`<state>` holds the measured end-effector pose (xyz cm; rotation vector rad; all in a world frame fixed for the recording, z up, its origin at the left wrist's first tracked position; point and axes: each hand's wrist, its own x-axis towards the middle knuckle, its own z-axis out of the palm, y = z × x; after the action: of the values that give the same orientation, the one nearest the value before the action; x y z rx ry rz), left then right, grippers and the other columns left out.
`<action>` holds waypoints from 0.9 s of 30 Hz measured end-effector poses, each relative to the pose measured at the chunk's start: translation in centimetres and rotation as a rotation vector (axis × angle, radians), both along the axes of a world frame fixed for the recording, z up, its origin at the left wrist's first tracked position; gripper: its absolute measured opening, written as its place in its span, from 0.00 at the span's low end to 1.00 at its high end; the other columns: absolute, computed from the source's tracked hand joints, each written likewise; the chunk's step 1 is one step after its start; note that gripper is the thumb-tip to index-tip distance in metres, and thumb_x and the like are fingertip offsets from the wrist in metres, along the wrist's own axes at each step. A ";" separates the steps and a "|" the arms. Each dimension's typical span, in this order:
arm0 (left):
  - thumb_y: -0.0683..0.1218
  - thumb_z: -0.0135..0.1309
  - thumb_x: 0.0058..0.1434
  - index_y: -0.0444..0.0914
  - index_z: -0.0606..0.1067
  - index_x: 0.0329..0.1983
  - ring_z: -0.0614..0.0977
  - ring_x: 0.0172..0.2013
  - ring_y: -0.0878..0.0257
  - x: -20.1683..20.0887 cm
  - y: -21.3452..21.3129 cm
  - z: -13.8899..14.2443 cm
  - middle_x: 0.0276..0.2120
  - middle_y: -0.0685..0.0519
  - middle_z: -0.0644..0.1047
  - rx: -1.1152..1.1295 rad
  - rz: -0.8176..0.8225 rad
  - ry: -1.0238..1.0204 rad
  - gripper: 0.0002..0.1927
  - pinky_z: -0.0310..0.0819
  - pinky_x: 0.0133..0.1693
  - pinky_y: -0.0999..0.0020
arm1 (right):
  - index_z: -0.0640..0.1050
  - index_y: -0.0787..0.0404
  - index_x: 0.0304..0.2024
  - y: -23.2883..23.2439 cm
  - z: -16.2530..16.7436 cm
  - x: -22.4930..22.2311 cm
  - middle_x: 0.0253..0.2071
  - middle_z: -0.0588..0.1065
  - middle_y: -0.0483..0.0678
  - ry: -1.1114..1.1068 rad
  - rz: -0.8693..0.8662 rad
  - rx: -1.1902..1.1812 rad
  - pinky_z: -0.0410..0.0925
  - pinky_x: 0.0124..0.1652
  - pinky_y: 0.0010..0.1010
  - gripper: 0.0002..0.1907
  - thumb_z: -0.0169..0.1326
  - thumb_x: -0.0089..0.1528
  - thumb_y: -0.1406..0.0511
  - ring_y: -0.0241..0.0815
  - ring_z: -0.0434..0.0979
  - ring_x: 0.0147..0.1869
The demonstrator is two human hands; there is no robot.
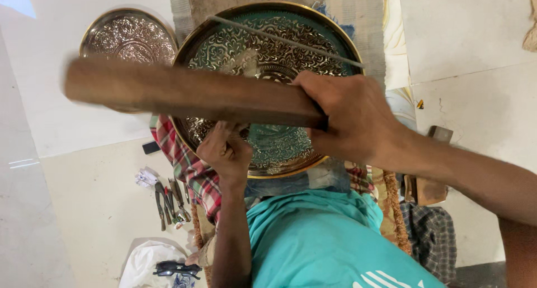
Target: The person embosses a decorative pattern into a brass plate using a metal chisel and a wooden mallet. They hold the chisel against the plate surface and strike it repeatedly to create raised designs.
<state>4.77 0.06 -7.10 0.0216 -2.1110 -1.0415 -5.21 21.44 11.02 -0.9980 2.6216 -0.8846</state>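
Right hand (pixel 349 117) fisted around wooden mallet (pixel 184 92)

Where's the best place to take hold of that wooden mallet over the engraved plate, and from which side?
Grip the wooden mallet at its right end, coming from the right, as the right hand does. It lies roughly level across the engraved brass plate; its long left end stays free, clear of the left hand below.
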 end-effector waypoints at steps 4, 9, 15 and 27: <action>0.27 0.48 0.54 0.27 0.81 0.43 0.77 0.20 0.67 -0.4 0.1 0.8 0.29 0.46 0.83 0.070 0.026 -0.132 0.17 0.65 0.24 0.72 | 0.70 0.62 0.42 0.2 -0.6 0.4 0.25 0.74 0.52 -0.057 -0.003 0.272 0.67 0.24 0.47 0.22 0.63 0.49 0.68 0.55 0.77 0.25; 0.25 0.45 0.59 0.26 0.77 0.52 0.87 0.36 0.61 -0.5 0.4 1.9 0.40 0.41 0.84 0.105 -0.061 -0.076 0.19 0.82 0.38 0.70 | 0.70 0.64 0.42 0.4 -0.4 0.9 0.21 0.70 0.54 -0.398 -0.080 -0.248 0.65 0.26 0.44 0.17 0.60 0.54 0.67 0.52 0.74 0.26; 0.26 0.45 0.57 0.26 0.75 0.46 0.85 0.30 0.64 -0.9 0.3 2.1 0.33 0.44 0.81 0.142 -0.110 -0.027 0.15 0.80 0.38 0.73 | 0.71 0.61 0.42 0.2 -0.1 0.2 0.25 0.75 0.55 0.011 -0.011 -0.074 0.67 0.27 0.47 0.21 0.60 0.47 0.67 0.58 0.78 0.29; 0.25 0.46 0.57 0.31 0.79 0.56 0.81 0.28 0.64 -0.8 0.2 1.9 0.31 0.45 0.81 0.188 -0.089 -0.175 0.25 0.74 0.34 0.75 | 0.67 0.63 0.42 -0.6 -0.5 0.6 0.29 0.75 0.55 0.027 -0.012 0.368 0.67 0.29 0.52 0.24 0.63 0.47 0.64 0.62 0.78 0.33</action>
<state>3.93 0.30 -5.16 0.1148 -2.1783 -1.3309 -4.62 20.88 10.52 -0.8984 2.6771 -0.3683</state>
